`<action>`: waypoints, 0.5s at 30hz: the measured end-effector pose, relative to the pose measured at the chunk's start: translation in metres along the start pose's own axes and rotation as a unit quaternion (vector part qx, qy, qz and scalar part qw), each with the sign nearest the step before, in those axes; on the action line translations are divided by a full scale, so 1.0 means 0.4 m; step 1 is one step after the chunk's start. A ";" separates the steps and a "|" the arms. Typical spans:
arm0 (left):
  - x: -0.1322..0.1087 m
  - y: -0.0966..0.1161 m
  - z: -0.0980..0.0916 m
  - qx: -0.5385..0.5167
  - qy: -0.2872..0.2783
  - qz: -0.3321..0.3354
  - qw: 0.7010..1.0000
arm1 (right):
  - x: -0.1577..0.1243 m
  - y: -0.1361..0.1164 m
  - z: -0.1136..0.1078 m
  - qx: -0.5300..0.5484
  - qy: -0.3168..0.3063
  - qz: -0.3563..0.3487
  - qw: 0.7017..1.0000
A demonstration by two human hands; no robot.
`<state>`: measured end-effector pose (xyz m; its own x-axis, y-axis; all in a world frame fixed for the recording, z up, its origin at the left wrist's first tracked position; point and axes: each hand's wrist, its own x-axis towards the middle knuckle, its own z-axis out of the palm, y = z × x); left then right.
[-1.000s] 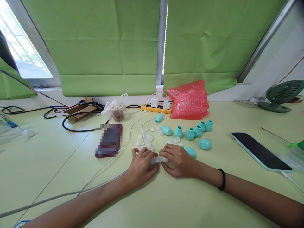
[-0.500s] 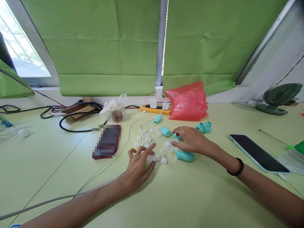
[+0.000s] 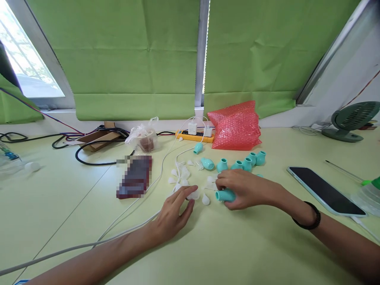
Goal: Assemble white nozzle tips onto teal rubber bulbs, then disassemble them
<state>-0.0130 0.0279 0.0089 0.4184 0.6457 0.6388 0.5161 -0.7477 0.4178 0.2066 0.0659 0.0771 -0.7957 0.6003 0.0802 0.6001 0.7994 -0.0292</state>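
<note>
My right hand (image 3: 245, 189) is closed around a turquoise bulb-shaped piece (image 3: 225, 195), which lies on its side with its open neck to the left. Across from it, my left hand (image 3: 175, 211) has its thumb and index finger curled about a translucent plastic piece (image 3: 194, 193); part of that piece is hidden. Between the hands lies a white teardrop-shaped piece (image 3: 206, 199). More translucent pieces (image 3: 184, 172) are scattered beyond my left hand. Several turquoise bulbs (image 3: 222, 165) stand behind my right hand, and another bulb (image 3: 207, 163) lies on its side.
White cables (image 3: 162, 168) run across the table under my left forearm. Behind are an orange power strip (image 3: 194, 136) and a red bubble-wrap bag (image 3: 236, 128). A phone (image 3: 325, 190) lies right, near a fan (image 3: 347, 122). A dark, blurred-out object (image 3: 135, 177) lies left.
My right hand has come down toward me and closed on the near turquoise bulb. A row of bulbs it partly covered now shows. My left thumb and index finger have drawn closer together.
</note>
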 end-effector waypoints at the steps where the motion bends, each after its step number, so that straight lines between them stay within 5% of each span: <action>1: 0.000 0.002 -0.002 -0.013 0.013 0.014 1.000 | 0.005 -0.015 -0.004 0.032 0.026 -0.011 0.999; 10: -0.002 0.027 -0.020 -0.118 0.096 0.091 0.984 | 0.028 -0.100 0.051 0.267 0.226 -0.032 0.936; 15: -0.007 0.021 -0.009 -0.136 0.076 0.123 0.980 | 0.024 -0.119 0.082 0.309 0.229 -0.001 0.923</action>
<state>-0.0126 0.0191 0.0131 0.3780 0.4255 0.8223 0.1866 -0.9049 0.3825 0.1678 0.0344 0.0466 -0.5929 0.6391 0.4900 0.3257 0.7468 -0.5799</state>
